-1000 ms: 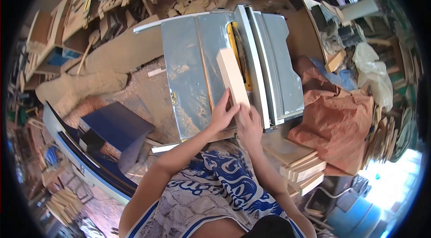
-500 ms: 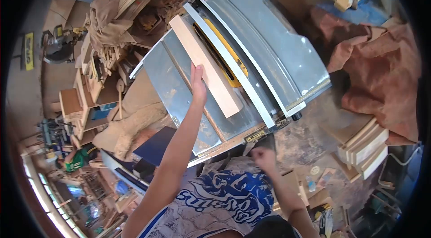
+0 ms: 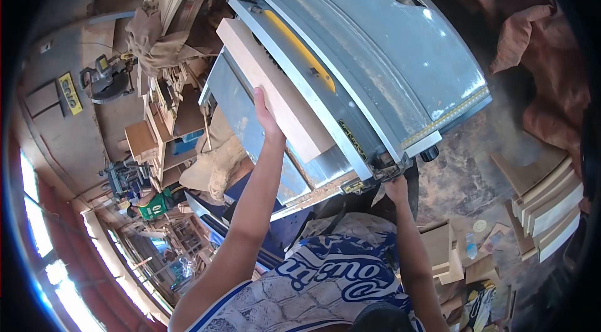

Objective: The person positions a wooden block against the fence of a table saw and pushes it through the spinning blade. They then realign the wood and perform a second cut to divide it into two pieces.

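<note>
A pale, squared wooden board point(image 3: 275, 91) lies lengthwise on the grey table saw top point(image 3: 241, 109), beside the metal fence point(image 3: 335, 134). My left hand point(image 3: 268, 118) is closed on the board's left side, about midway along, with fingertips on its edge. At the fence's near end, my right hand point(image 3: 395, 189) is closed at the clamp mechanism point(image 3: 385, 168); its fingers are partly hidden and I cannot make out exactly what they grip. A yellow strip point(image 3: 300, 50) shows between the fence's rails.
A wide grey table extension point(image 3: 388, 50) spreads right of the fence. Stacked boards point(image 3: 548, 200) stand on the floor at right, below a brown tarp point(image 3: 538, 100). A wooden shelf unit point(image 3: 178, 125) and a mitre saw point(image 3: 107, 80) are at left. Another person in green point(image 3: 152, 207) is farther off.
My right hand has moved from in front of my body up to the fence's near end. The gap between fence and board looks narrower. My left hand stays on the board; the view has shifted.
</note>
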The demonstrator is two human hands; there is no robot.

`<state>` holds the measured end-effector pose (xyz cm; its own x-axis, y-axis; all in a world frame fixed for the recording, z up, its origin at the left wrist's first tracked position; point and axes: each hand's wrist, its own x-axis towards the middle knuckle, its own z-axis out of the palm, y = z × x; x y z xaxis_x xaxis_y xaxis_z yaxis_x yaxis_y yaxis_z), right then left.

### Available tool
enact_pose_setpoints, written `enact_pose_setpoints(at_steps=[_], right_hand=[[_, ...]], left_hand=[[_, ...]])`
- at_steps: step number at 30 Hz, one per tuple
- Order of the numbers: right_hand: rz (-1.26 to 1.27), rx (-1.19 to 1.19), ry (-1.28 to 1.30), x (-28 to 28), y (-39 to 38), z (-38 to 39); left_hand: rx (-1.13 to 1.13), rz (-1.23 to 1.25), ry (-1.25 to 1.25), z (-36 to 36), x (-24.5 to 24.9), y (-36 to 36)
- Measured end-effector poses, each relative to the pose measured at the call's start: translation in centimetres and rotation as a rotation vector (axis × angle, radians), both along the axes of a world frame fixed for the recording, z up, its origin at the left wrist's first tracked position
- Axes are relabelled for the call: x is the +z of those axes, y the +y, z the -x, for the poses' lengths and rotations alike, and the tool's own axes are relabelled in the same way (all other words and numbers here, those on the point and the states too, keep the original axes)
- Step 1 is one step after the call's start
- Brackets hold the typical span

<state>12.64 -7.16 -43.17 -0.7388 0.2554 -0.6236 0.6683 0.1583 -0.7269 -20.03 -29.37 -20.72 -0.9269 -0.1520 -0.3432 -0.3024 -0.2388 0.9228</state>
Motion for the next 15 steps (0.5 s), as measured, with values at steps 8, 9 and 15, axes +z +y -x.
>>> enact_pose_setpoints(at_steps=[8, 9, 15], right_hand=[[0.308, -0.147, -0.035, -3.2, 1.0, -1.0], [0.328, -0.154, -0.064, -2.9, 1.2, -0.8], [0.378, -0.046, 0.061, 1.1, 2.8, 1.0]], left_hand=[[-0.02, -0.029, 0.05, 0.1, -0.3, -0.2], [-0.017, -0.032, 0.054, 0.2, -0.6, -0.5], [-0.002, -0.068, 0.075, 0.5, -1.8, -1.3]])
